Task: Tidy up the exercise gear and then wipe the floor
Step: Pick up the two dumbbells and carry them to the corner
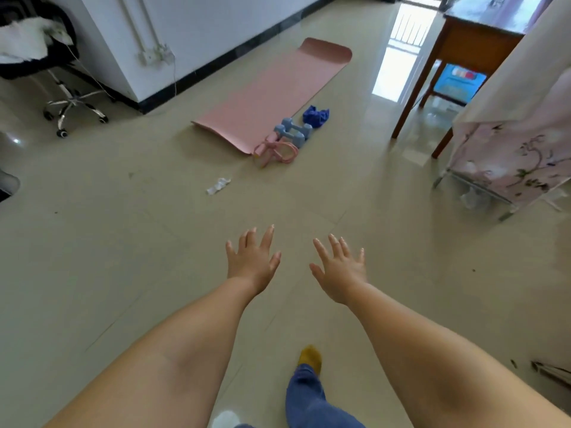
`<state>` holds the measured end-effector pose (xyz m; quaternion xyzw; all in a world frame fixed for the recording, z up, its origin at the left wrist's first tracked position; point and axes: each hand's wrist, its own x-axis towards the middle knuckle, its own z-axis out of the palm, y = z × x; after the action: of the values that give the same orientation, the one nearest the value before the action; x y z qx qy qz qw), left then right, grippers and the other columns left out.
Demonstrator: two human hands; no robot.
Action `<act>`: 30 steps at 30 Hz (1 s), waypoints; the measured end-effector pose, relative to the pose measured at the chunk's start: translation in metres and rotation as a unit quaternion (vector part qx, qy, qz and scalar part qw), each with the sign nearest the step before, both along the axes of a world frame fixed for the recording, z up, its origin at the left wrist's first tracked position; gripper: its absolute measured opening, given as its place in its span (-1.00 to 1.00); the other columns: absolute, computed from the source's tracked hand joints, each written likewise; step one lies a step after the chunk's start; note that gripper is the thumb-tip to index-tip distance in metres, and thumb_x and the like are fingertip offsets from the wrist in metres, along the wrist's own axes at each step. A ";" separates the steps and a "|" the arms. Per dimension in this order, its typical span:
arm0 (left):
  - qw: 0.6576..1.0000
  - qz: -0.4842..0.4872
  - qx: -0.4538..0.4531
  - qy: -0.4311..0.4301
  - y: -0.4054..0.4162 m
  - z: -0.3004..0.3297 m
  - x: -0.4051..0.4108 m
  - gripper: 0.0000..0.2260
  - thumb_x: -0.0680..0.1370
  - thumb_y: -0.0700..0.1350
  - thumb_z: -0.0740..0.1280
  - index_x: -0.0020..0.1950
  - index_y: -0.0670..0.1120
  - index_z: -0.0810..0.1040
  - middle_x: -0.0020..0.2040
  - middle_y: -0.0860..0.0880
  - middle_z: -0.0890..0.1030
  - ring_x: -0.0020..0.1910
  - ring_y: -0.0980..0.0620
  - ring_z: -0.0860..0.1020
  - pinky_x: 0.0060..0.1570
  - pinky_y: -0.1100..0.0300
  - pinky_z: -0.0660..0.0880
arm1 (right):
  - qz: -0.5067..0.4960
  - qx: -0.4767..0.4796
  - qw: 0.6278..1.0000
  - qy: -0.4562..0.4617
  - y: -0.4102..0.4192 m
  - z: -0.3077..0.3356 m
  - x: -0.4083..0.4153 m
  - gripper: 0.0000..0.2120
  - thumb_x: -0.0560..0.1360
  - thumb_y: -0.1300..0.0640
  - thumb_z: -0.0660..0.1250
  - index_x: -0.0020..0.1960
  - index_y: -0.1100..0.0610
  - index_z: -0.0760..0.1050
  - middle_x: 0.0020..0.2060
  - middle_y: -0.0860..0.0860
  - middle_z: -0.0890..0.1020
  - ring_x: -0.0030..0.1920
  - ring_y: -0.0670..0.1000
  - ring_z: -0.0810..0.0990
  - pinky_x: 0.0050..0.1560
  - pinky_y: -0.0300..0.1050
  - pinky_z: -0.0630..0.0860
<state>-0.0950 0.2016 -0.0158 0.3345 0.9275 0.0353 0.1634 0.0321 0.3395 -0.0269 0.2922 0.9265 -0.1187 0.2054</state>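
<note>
Hovering empty, left hand (pixel 251 261) and right hand (pixel 340 268) (fingers (pixel 267 237) spread).

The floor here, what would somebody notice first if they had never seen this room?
Probably the two open hands, left hand and right hand, stretched out over the floor with nothing in them. Next comes the pink mat lying flat farther away by the wall, with light blue dumbbells, a pink pull band and a dark blue cloth bunched at its near corner.
</note>
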 end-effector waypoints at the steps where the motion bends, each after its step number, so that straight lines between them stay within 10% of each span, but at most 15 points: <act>1: 1.000 0.011 0.004 -0.001 0.019 0.003 -0.010 -0.46 0.62 0.14 0.02 0.55 0.09 -0.07 0.52 -0.12 0.08 0.50 -0.09 0.05 0.43 -0.21 -0.03 | 0.001 0.003 1.000 -0.005 0.021 0.004 -0.010 -0.43 0.61 -0.21 -0.15 0.55 -0.10 -0.25 0.55 0.01 -0.19 0.54 0.06 -0.21 0.47 0.30 -0.15; 30: 0.999 -0.035 0.009 0.010 0.540 -0.005 -0.407 -0.47 0.60 0.20 -0.01 0.54 0.06 0.05 0.51 -0.10 0.13 0.49 -0.08 0.10 0.43 -0.18 0.05 | -0.059 0.031 0.998 0.020 0.552 0.025 -0.378 -0.44 0.63 -0.17 -0.10 0.55 -0.08 -0.20 0.56 0.03 -0.13 0.55 0.07 -0.14 0.48 0.25 -0.09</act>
<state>-0.5020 0.7418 -0.0207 0.3680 0.9167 0.0341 0.1521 -0.3455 0.8918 -0.0014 0.3498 0.9149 -0.1079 0.1702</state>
